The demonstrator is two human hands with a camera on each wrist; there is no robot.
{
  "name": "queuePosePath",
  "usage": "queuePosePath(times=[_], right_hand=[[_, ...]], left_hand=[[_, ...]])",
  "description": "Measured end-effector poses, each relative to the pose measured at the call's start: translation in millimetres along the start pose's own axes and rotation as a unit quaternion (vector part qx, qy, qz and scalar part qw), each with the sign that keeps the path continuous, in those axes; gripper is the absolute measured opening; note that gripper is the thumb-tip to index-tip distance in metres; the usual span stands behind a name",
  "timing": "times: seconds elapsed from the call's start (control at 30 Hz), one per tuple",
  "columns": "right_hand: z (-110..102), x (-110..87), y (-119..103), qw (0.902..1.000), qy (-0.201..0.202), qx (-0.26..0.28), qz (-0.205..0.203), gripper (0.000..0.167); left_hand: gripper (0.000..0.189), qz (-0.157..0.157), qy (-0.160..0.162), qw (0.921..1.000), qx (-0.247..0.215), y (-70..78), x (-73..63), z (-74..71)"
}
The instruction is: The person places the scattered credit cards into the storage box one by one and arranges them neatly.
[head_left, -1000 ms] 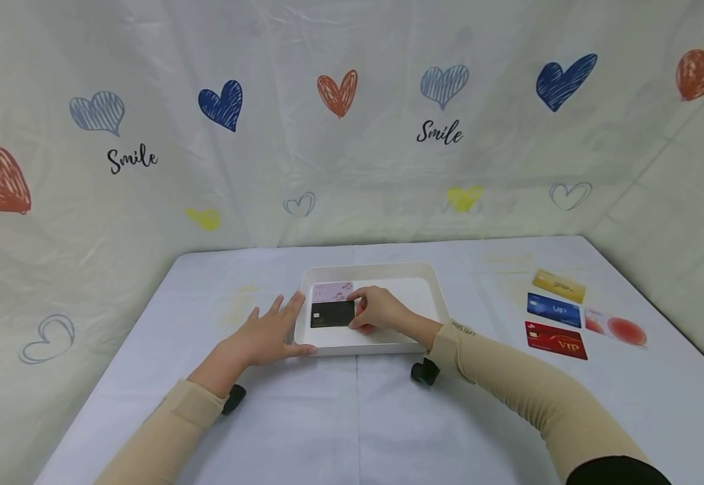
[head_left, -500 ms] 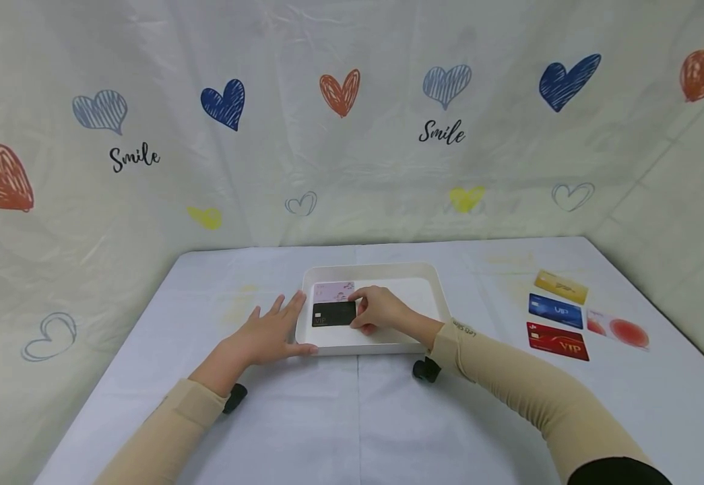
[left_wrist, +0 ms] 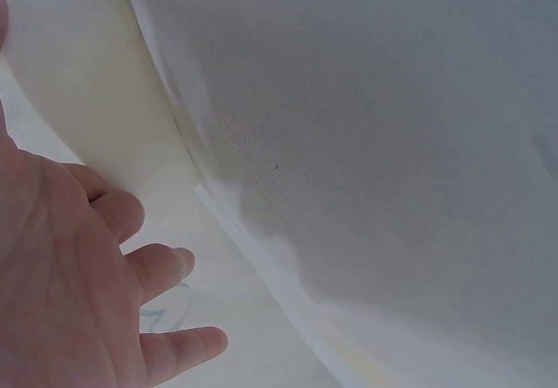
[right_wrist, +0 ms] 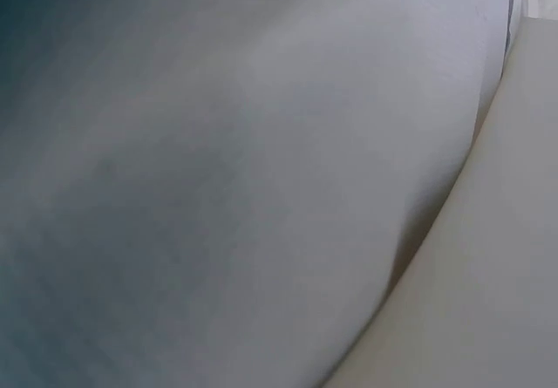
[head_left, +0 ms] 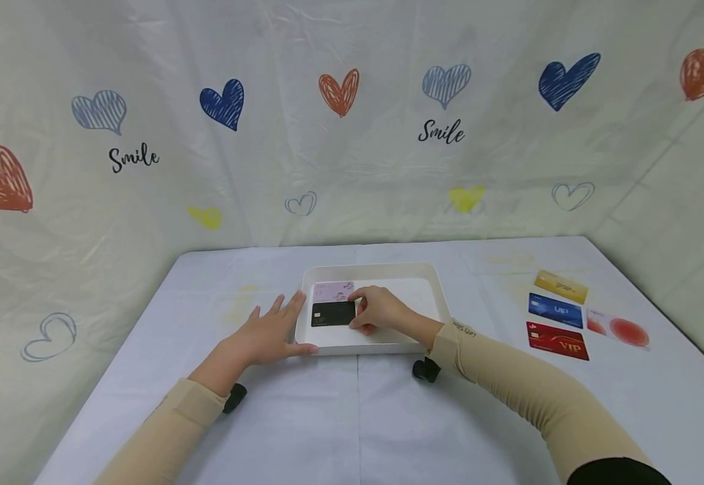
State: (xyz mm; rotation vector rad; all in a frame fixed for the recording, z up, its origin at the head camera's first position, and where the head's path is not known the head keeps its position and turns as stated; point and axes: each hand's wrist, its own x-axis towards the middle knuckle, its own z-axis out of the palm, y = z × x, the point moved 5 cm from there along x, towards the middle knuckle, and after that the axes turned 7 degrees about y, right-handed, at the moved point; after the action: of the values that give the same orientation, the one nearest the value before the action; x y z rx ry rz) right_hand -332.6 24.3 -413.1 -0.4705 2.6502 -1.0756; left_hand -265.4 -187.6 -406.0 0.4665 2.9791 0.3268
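In the head view a black VIP card [head_left: 333,314] lies flat in a white tray [head_left: 382,349], just below a pink flowered card [head_left: 333,292]. My right hand [head_left: 382,311] holds the black card at its right end, forefinger at the upper corner and thumb at the lower. At the tray's left side rests my left hand [head_left: 267,337], fingers spread and thumb along the front edge. The left wrist view shows its open palm [left_wrist: 61,266] beside the tray wall. My right hand is outside the right wrist view.
Right of the tray, a gold card [head_left: 561,287], a blue VIP card [head_left: 555,311], a red VIP card [head_left: 557,341] and a white card with red circles [head_left: 618,329] lie on the white-covered table [head_left: 303,431]. Behind it hangs a heart-printed curtain [head_left: 382,168].
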Motion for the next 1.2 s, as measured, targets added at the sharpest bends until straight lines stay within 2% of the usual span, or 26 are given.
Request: queuePosePath(times=[0.3, 0.43, 0.8, 1.03, 1.2], right_hand=[[-6.3, -6.4, -3.3, 0.9998, -0.001, -0.014, -0.016, 0.057], [-13.5, -14.7, -5.4, 0.9993, -0.001, -0.016, -0.035, 0.053], [-43.8, -42.5, -14.1, 0.9943, -0.008, 0.02, -0.104, 0.044], [-66.8, -57.3, -16.0, 0.9908, 0.013, 0.038, -0.129, 0.038], [-81.3, -63.7, -7.6, 0.9901, 0.036, 0.046, -0.128, 0.036]], left_hand=[[0.117, -0.001, -0.002, 1.0, 0.006, -0.8, 0.6, 0.0], [0.117, -0.001, -0.002, 1.0, 0.008, -1.5, 1.0, 1.1], [0.118, 0.002, -0.003, 1.0, 0.003, -0.9, 0.5, 1.3], [0.117, 0.007, -0.002, 1.0, -0.003, 0.0, -0.3, -0.7], [0.117, 0.008, 0.0, 0.9999, -0.009, -0.1, -0.3, 1.0]])
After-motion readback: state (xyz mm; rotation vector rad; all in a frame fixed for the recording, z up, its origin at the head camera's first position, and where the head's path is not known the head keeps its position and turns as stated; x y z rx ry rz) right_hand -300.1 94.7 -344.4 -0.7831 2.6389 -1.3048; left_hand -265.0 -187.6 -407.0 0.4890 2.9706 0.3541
